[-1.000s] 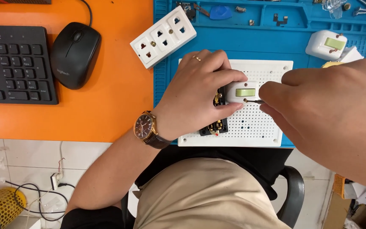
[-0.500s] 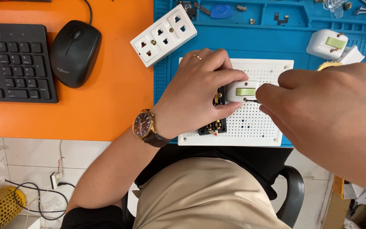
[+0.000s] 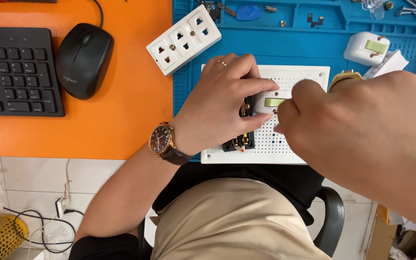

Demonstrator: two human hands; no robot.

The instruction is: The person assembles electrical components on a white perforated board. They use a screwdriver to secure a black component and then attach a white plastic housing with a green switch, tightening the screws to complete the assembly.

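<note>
- Left hand (image 3: pixel 220 108) is closed around a small white switch part (image 3: pixel 268 102) on the perforated white board (image 3: pixel 285 144).
- Right hand (image 3: pixel 357 125) is bunched against that part; whether anything is pinched cannot be told.

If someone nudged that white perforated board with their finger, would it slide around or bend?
The white perforated board looks rigid and flat, so it would probably not bend. It lies on a blue mat that may grip it. The left hand pressing a part onto it probably steadies it too.

The right hand (image 3: pixel 357 130) now sits further left over the white board (image 3: pixel 270 144), its fingers (image 3: pixel 285 118) closer to the small white part (image 3: pixel 270 102), hiding the thin pin seen a second ago
</note>
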